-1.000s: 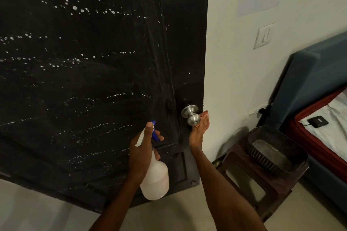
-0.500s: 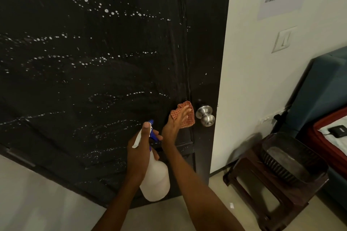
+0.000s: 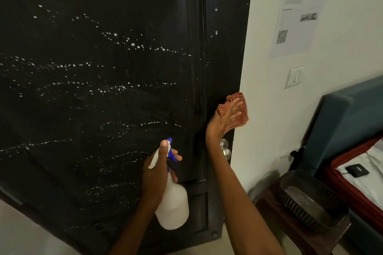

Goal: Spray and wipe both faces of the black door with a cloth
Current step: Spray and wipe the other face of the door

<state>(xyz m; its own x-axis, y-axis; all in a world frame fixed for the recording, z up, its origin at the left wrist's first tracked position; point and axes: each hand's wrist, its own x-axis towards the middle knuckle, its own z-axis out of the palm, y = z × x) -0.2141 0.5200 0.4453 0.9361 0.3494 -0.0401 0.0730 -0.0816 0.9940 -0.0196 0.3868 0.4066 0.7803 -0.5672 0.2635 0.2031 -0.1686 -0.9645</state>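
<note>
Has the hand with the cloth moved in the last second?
Yes. The right hand with the cloth has risen from beside the door knob to above it, near the door's edge.

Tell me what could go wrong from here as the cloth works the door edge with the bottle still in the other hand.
1. The cloth overlaps the white wall at the edge of the black door, so it may smear damp dirt there.
2. The right hand presses just above the door knob; a downward stroke could knock it.
3. Droplets cover the door, and the left hand still has the spray bottle, so wiping stays one-handed and runs may dry.
</note>
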